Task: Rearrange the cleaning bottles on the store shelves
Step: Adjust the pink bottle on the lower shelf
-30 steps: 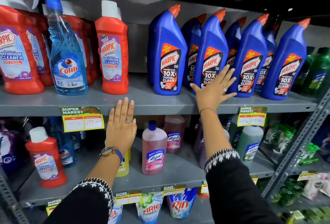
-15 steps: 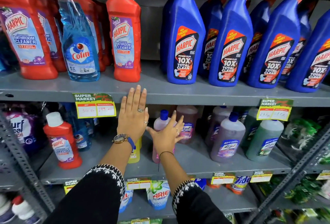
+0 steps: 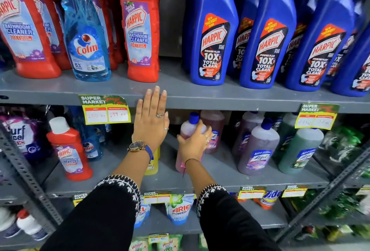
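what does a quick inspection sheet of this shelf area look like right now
surface: grey metal shelves, stocked on every tier seen
job's things: pink bottle upright on the middle shelf; blue Harpic bottles and red Harpic bottles above
clutter: Colin spray among the red bottles
grippers: right hand wrapped on the pink bottle; left hand flat, fingertips at the upper shelf edge
cables: nothing seen
surroundings: price tags, detergent pouches below

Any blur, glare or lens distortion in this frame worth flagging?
Head view: wide-angle bending tilts the blue Harpic bottles outward; soft blur on the green packets at right; back of the lower shelf is dim; right hand on the pink bottle stays fairly sharp.
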{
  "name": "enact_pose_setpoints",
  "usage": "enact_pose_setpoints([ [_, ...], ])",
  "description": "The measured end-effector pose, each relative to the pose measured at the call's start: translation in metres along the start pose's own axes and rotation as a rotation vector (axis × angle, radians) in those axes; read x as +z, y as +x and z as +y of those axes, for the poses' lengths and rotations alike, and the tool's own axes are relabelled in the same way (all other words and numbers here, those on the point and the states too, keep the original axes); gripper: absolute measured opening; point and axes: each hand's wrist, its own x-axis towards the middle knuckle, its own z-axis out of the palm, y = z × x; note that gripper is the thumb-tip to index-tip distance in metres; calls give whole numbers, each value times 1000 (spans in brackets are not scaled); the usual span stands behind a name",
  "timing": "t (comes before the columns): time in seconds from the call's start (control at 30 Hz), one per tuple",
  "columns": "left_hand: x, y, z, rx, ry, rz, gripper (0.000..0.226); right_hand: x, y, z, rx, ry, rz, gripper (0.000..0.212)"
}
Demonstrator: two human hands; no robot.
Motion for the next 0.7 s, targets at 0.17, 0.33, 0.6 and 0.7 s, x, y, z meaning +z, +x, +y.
enact_pose_setpoints([
  [0.17,1,0,1,-12,-8,6,77,-27,27,5,13,-34,136,84],
  [0.33,1,1,2,-19,-7,11,78,-42,47,21,79,-77,151,86],
  [0.6,3,0,2,-9,22,11,80,-36,42,47,72,-99,167,84],
  [0.7,2,0,1,-18,27,0,80,-32,42,50,44,-116,170,84],
])
